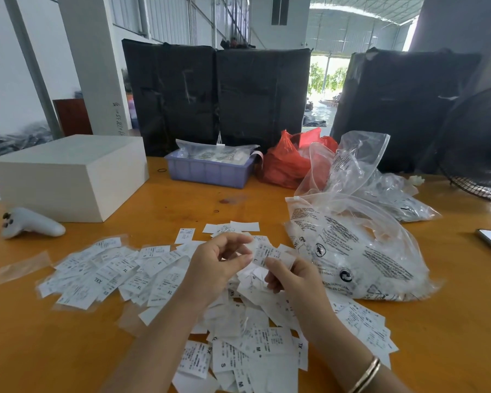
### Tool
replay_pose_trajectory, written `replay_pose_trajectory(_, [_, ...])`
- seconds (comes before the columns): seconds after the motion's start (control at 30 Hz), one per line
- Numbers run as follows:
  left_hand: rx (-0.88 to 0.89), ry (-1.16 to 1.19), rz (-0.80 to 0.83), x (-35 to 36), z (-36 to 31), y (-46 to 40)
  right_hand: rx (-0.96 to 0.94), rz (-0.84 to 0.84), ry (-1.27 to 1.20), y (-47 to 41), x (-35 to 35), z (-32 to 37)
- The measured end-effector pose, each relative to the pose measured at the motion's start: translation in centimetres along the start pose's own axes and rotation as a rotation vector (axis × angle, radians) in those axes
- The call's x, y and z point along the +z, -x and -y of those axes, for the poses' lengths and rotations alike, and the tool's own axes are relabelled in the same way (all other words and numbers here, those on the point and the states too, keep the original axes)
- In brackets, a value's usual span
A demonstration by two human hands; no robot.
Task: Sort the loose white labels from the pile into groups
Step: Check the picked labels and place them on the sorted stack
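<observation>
Orange table holds my big pile of white labels. Both my left hand and right hand pinch one label just above the pile.

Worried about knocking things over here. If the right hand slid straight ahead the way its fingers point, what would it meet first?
The right hand points up and left at the label it pinches, and the left hand pinches that label too. Beyond them lie loose labels on the table, probably below that line; depth is unclear.
</observation>
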State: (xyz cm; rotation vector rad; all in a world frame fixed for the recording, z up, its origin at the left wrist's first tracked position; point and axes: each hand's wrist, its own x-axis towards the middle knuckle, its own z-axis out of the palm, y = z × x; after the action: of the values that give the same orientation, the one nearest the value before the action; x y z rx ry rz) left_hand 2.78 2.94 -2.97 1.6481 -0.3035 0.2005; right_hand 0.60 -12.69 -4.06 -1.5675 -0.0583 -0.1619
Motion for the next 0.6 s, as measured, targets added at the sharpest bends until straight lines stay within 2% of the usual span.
replay_pose_trajectory(0.13, [0.004,-0.030,0.015,-0.01,0.11,-0.04,-0.019,0.060,0.088,-0.02,0.06,-0.14])
replay_pose_trajectory(0.3, [-0.019,-0.030,0.036,-0.25,-0.13,-0.03,-0.078,0.073,0.326,-0.31,-0.45,-0.07])
replay_pose_trajectory(0.47, [-0.040,-0.013,0.002,-0.22,-0.36,-0.10,-0.120,0.076,0.327,-0.17,-0.82,0.33])
replay_pose_trajectory(0.6, [-0.047,-0.018,0.025,-0.13,-0.10,-0.12,-0.133,0.145,0.377,-0.02,-0.66,0.30])
